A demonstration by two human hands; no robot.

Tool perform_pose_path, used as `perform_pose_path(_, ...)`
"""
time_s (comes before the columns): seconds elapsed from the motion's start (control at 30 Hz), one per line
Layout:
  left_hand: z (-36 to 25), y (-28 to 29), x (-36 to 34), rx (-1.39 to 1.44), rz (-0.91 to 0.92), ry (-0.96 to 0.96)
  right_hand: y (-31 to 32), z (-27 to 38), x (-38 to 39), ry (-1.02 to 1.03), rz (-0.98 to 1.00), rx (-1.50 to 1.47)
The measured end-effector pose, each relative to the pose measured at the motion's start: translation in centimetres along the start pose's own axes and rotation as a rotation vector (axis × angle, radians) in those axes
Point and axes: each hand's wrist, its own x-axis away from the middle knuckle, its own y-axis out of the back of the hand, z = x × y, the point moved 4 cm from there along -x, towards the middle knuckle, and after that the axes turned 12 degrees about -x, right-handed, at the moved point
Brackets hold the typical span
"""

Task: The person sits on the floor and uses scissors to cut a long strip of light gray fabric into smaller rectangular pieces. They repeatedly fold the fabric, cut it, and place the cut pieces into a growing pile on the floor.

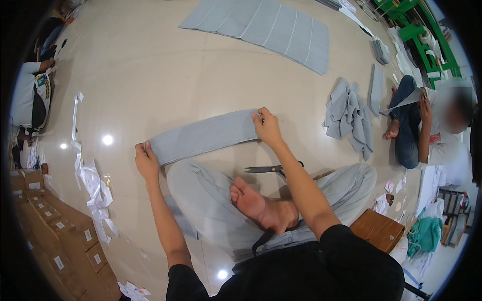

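A long strip of grey fabric (206, 134) stretches between my two hands above the tiled floor. My left hand (146, 159) pinches its left end, thumb on top. At the other end my right hand (267, 126) grips the upper corner between thumb and fingers. Black-handled scissors (266, 169) lie on the floor before my crossed legs, their blades pointing left; my right forearm covers part of the handles. Beside my left knee, more grey fabric (181, 215) shows on the floor, partly hidden by my leg.
A wide grey cloth (261, 30) with pale lines lies ahead. Crumpled grey cloth (347, 114) is to the right, near a seated person (427, 120) holding grey fabric. White ribbon (94, 188) trails on the left, by cardboard boxes (55, 226). A wooden block (377, 230) is near my right knee.
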Motion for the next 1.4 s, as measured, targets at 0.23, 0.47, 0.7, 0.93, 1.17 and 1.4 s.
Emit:
perform_pose_path(0.23,1.4,-0.3,0.0,-0.025,0.026,0.031,-0.6,0.2,0.1,-0.017,-0.015,0.015)
perform_pose_path(0.47,0.9,-1.0,-0.3,-0.106,0.030,0.049,0.0,0.0,0.2,-0.115,-0.011,0.072)
perform_pose_path(0.7,0.2,0.4,1.3,-0.030,-0.092,-0.138,0.3,1.1,2.0,0.161,-0.093,0.207)
perform_pose_path(0.93,-0.4,0.3,2.0,-0.103,-0.053,-0.289,6.7,-1.8,2.8,0.045,-0.051,0.220)
perform_pose_path(1.17,4.5,0.8,3.7,-0.062,0.135,-0.160,21.9,-7.4,1.6,-0.094,-0.244,0.671)
perform_pose_path(1.4,1.0,0.9,2.1,0.010,-0.018,-0.165,29.1,-13.7,4.8,-0.277,-0.361,0.487)
